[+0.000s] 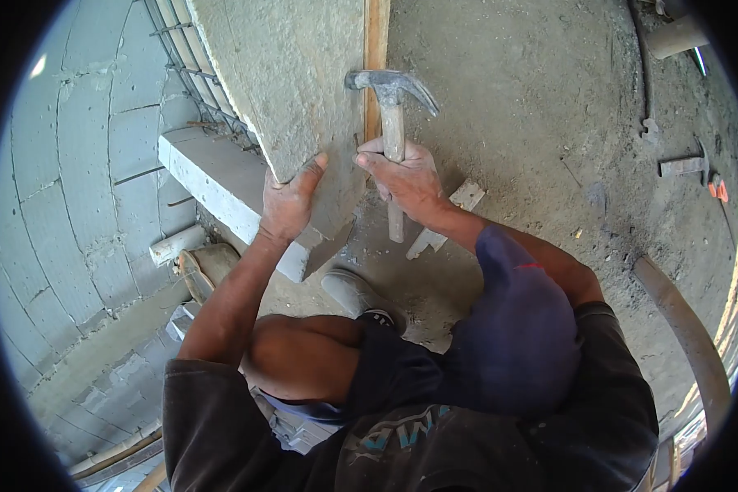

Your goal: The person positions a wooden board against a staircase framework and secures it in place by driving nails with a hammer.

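Note:
A large rough grey board (303, 90) extends from the top of the view down to my hands. My left hand (290, 199) grips its lower left edge, with the thumb lying on the top face. At the board's right edge, my right hand (406, 176) is closed around the wooden handle of a claw hammer (392, 123); the metal head points away from me. A narrow wooden strip (375, 57) runs along the board's right side. Beneath the board's lower end lies a pale block (213, 184).
A grey block wall (82, 172) stands at the left, with metal rebar (190, 70) near it. Wood scraps (447, 220) lie on the dirt floor near my right forearm. Another hammer (685, 167) and a curved pipe (685, 328) are at the right.

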A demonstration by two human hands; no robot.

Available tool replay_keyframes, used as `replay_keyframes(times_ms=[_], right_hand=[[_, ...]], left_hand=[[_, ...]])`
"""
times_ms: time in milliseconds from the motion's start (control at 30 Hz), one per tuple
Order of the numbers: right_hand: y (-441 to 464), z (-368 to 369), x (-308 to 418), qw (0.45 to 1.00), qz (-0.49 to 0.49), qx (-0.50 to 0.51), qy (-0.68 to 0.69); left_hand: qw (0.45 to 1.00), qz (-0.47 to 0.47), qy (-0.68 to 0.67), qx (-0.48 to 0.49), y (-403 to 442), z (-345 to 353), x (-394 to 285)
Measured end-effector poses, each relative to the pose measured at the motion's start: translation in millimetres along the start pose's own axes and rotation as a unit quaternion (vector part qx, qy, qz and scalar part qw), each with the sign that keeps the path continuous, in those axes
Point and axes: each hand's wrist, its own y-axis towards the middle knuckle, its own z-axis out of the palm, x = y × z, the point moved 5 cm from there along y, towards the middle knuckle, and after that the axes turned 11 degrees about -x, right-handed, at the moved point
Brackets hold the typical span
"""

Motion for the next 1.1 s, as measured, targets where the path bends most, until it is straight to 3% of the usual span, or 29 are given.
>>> replay_keyframes(times_ms=[467,567,700,767,833,867,933,1033,1100], right_hand=[[30.8,-3.9,-32.1,1.000,0.006,-0.017,0.012],[27.1,-41.6,-21.0,0.997,-0.005,-0.055,-0.049],[22.4,-108.7,-18.9,0.959,-0.024,-0.177,-0.220],[22.7,-139.6,-14.6,0.969,0.026,-0.181,-0.166],[37.2,-182.9,-22.4,0.943,0.113,-0.166,-0.267],[37.7,-193.5,-8.1,0.885,0.037,-0.231,-0.403],[29.2,-190.5,14.7,0.692,-0.107,-0.336,-0.630],[43.1,-154.3,37.5,0.671,-0.254,-0.255,-0.648],[80.8,-134.1,26.1,0.680,-0.219,-0.148,-0.684]], left_hand=[[0.998,0.020,-0.036,-0.044,-4.3,3.4,-2.1],[0.993,0.106,0.023,-0.037,4.6,-2.5,8.9],[0.998,0.045,-0.025,-0.034,3.2,-1.2,7.8],[0.998,0.048,-0.013,-0.033,2.1,-1.9,7.6],[0.998,0.053,-0.008,-0.029,2.4,-0.3,5.0],[0.998,0.056,-0.007,-0.028,3.0,-0.5,3.8],[0.998,0.054,0.008,-0.026,0.0,-2.7,2.3],[0.998,0.048,0.030,-0.024,1.1,-3.2,-0.8],[0.998,0.042,0.035,-0.018,5.5,-4.2,10.3]])
